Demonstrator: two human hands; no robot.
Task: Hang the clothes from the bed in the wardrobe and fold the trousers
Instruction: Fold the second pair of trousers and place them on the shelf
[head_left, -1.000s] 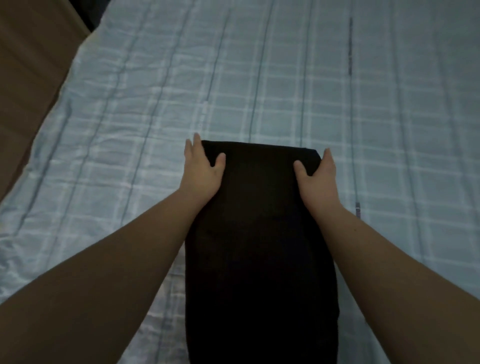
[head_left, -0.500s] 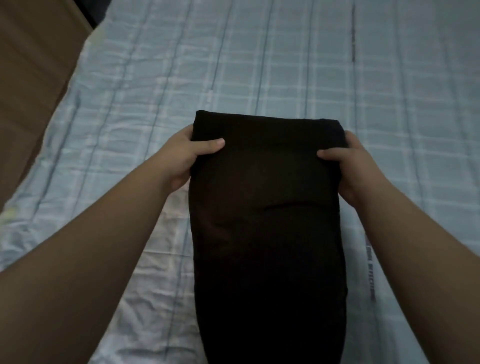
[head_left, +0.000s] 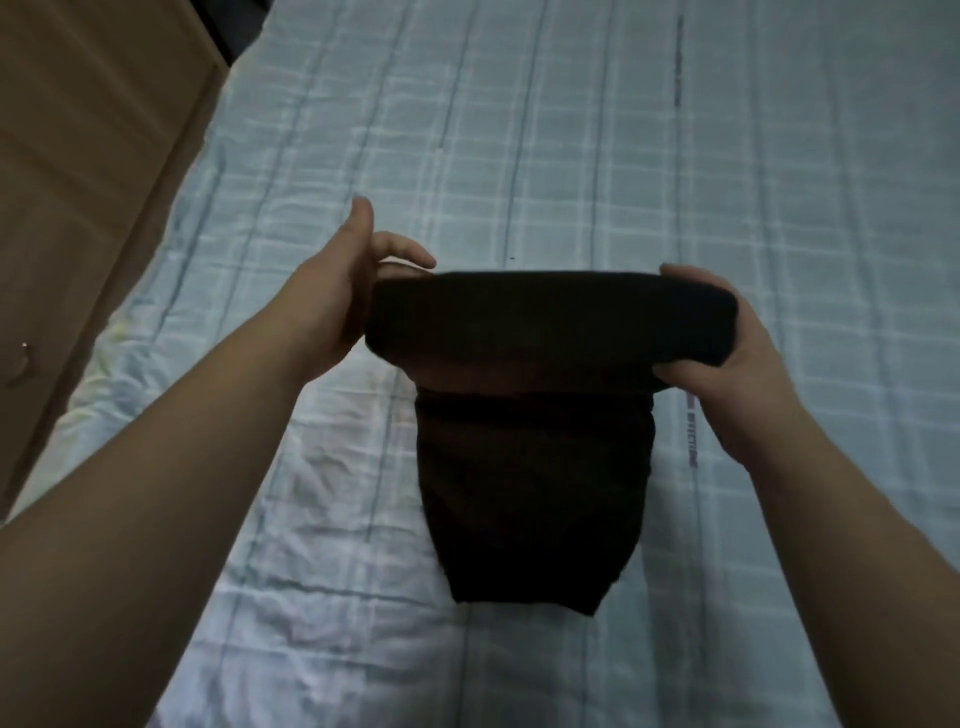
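Black trousers (head_left: 535, 467) pinched at both folded ends, left hand (head_left: 337, 301) and right hand (head_left: 727, 353) (over the bed (head_left: 623, 130)), could unfold if either grip loosens.

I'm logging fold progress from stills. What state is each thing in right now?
trousers: black, partly folded, top fold lifted off the bed, lower end hanging to the sheet.
left hand: holds the fold's left end, thumb raised.
right hand: grips the fold's right end.
bedsheet: spread, wrinkled near the person.
wooden cabinet: shut.
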